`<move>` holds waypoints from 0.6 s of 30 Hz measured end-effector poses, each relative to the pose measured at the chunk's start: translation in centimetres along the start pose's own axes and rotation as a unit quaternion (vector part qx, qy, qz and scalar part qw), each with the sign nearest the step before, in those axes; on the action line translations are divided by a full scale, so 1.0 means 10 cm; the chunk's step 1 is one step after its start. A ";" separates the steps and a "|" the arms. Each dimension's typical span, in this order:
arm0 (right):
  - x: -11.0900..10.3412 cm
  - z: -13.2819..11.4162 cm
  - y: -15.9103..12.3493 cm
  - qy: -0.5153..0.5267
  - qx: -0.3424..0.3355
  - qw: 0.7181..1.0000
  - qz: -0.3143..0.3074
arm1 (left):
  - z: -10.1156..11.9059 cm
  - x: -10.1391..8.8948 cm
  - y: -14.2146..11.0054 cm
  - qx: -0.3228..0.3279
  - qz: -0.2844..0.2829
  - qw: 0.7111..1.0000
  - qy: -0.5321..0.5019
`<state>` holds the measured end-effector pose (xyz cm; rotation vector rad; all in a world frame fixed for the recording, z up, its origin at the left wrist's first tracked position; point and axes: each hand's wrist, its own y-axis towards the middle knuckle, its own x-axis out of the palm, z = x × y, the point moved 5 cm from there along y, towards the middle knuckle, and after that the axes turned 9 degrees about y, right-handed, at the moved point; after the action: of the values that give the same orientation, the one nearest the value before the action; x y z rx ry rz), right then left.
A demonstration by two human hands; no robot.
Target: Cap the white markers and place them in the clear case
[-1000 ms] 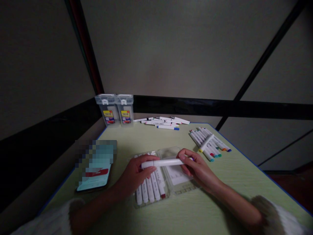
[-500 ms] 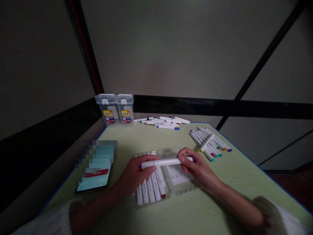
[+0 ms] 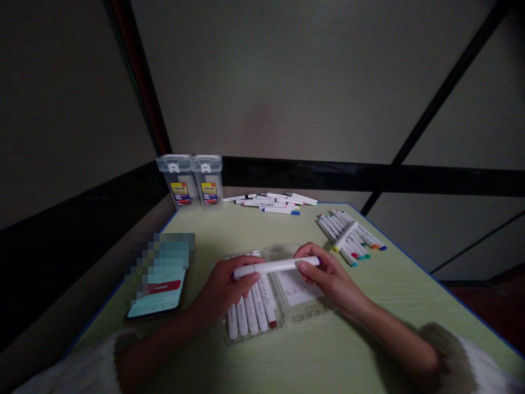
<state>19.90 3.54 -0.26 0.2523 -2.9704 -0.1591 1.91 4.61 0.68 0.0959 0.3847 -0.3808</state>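
Observation:
A white marker [image 3: 276, 266] with purple ends is held level between both hands. My left hand [image 3: 229, 282] grips its left end, thumb below and fingers above. At the other end, my right hand [image 3: 326, 273] pinches it near the purple tip. Beneath them lies an open clear plastic case [image 3: 283, 306]. Its left half holds a row of white markers [image 3: 254, 314], one with a dark red end; the left hand covers their upper part. The right half of the case bears a white paper sheet [image 3: 297, 290], partly behind the right hand.
A phone [image 3: 162, 293] with a lit, partly blurred screen lies left. Two clear lidded boxes [image 3: 180, 186] stand at the back left. Loose markers [image 3: 270, 203] are heaped along the back edge, and another marker pile [image 3: 348, 235] lies at the right.
The whole view has shifted slightly. Both hands still hold the marker, whose right end is now tilted up a little more.

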 end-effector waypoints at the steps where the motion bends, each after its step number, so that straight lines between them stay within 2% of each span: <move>1: 0.01 -0.01 0.00 0.002 -0.003 1.000 -0.003 | 0.00 0.00 0.00 0.000 0.001 1.000 0.001; 18: 0.02 -0.01 0.00 -0.003 0.001 1.000 -0.009 | -0.04 0.02 0.02 0.012 -0.011 1.000 -0.001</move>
<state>19.72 3.48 -0.11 0.2785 -2.9750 -0.1607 1.98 4.83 0.23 0.1147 0.3797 -0.4075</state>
